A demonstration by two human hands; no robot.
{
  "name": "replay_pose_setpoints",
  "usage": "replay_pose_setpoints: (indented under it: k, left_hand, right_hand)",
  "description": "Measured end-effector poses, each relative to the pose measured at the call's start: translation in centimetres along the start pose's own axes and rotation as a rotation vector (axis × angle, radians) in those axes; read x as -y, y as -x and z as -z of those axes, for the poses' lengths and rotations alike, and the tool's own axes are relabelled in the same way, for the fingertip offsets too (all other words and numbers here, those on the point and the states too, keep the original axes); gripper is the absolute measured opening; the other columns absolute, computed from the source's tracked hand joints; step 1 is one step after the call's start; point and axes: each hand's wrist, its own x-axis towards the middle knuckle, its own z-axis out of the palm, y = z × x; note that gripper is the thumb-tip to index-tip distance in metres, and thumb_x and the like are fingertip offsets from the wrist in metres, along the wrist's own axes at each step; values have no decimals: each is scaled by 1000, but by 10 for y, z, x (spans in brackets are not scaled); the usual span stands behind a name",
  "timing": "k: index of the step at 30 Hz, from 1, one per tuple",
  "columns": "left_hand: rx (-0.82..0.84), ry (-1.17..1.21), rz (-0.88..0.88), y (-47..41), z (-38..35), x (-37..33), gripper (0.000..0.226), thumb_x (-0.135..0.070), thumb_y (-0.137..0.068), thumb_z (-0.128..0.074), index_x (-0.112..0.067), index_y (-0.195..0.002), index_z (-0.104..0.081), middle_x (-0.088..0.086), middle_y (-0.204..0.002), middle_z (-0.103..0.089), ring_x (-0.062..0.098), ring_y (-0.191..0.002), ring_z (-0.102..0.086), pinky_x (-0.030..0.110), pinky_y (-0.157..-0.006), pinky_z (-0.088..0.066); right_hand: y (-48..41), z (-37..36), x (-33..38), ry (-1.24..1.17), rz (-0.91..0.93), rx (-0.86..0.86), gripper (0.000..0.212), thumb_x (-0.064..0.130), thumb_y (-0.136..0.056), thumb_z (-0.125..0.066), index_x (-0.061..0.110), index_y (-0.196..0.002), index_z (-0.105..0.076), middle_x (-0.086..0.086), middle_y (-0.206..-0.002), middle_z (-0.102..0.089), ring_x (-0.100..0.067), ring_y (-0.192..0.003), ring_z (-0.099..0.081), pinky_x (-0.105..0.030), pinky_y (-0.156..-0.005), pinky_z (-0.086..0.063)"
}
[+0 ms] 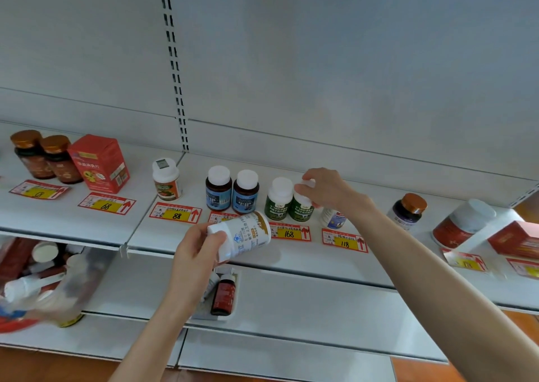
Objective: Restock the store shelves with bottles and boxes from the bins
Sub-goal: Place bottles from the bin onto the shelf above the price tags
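My right fingers pinch the cap of a green bottle behind the 168 tag. My left fingers hold a white bottle just left of it. The bin holds many more, so I think lots is left.

White shelf: bottles, boxes (price tags too)

Even, soft light; edges bow, lower-left bin blurred.

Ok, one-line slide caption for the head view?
Right hand grips a green-label bottle on the shelf; left hand holds a white bottle tilted.
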Motion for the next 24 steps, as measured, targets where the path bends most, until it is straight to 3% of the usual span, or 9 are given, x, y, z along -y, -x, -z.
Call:
replay_pose_setpoints:
  k: [4,7,9,11,13,14,19,21,24]
  left_hand:
    - [16,20,-2,2,0,2,14,-9,-92,-47,-9,-104,-54,5,-102,-62,19,-96,-61,25,-67,-52]
    - [37,66,-21,5,4,1,16,-10,-90,-53,-20,-102,-58,6,-106,-62,20,-100,-61,29,-72,-52]
    - [53,115,-24,6,9,-2,25,-19,-80,-60,-27,-104,-59,4,-108,-63,18,-101,-60,32,-76,-52]
    - [46,160,-16,7,14,-7,32,-19,-79,-61,-28,-110,-58,4,-110,-62,18,-102,-61,34,-79,-52]
    - [4,224,-12,8,23,-15,27,-8,-88,-55,-22,-112,-56,7,-108,-62,20,-97,-63,35,-77,-53]
    - [-24,252,-14,7,29,-19,26,-6,-89,-51,-19,-112,-55,7,-105,-62,19,-93,-65,34,-75,-52]
    - [-156,354,-72,5,79,-38,46,-18,-70,-70,-13,-112,-54,11,-98,-63,14,-79,-68,27,-65,-54]
    - [-259,373,-92,5,102,-45,51,-24,-65,-77,-8,-108,-54,12,-97,-64,18,-82,-67,30,-71,-54]
    - [-375,383,-110,8,140,-51,38,-33,-71,-64,-5,-95,-59,21,-101,-64,28,-91,-64,38,-81,-52]
  right_hand:
    - [-1,3,2,0,-9,30,47,35,-94,-47,9,-134,-43,-11,-128,-53,-20,-75,-63,-34,-86,-49]
    - [5,9,4,74,-8,-12,50,37,-95,-44,11,-138,-37,-11,-135,-48,-26,-92,-63,-35,-88,-49]
    - [12,15,12,92,53,-169,39,34,-96,-44,10,-126,-49,-11,-119,-59,-24,-86,-62,-31,-76,-48]
    - [21,18,27,-41,148,-263,24,33,-95,-45,14,-100,-59,-7,-96,-65,-18,-74,-60,-25,-66,-45]
    - [30,13,50,-228,236,-153,20,34,-93,-48,21,-83,-58,-1,-82,-65,-13,-72,-62,-24,-64,-48]
    - [36,8,62,-291,273,-48,19,36,-93,-48,23,-83,-59,2,-82,-65,-12,-75,-63,-26,-68,-51]
    - [52,-33,122,-543,432,351,18,30,-91,-54,25,-105,-64,4,-103,-66,-13,-98,-63,-28,-87,-53]
    - [55,-52,147,-686,441,443,18,22,-88,-60,26,-105,-62,4,-98,-65,-10,-92,-62,-25,-83,-53]
    - [58,-84,190,-751,455,490,26,18,-81,-68,27,-103,-58,-1,-89,-64,-7,-82,-63,-23,-79,-55]
